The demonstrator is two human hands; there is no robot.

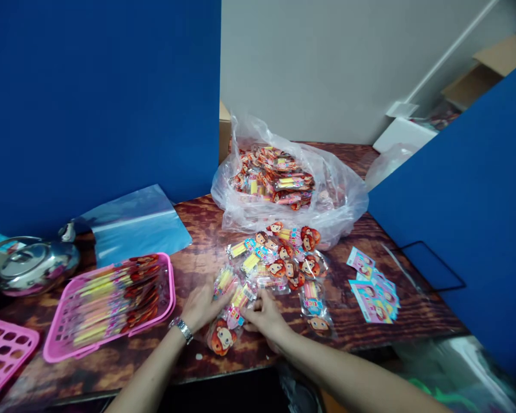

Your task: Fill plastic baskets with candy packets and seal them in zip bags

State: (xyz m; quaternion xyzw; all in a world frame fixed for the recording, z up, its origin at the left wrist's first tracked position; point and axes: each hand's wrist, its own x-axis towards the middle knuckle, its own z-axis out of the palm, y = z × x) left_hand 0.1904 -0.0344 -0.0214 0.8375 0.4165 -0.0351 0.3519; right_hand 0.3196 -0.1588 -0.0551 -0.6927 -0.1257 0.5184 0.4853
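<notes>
Both of my hands are at a clear packet near the table's front edge. It has a red-haired cartoon head and pink and yellow sticks. My left hand, with a watch at the wrist, grips its left side, thumb on top; another packet lies partly under that thumb. My right hand has curled fingers pinching the packet's right edge. Just beyond are several loose, overlapping packets. A single packet lies right of my right hand.
A large clear plastic bag full of packets stands behind. On the left are a pink basket with rows of packets, another pink basket, a metal kettle and a flat plastic bag. Printed cards lie right. Blue panels flank the table.
</notes>
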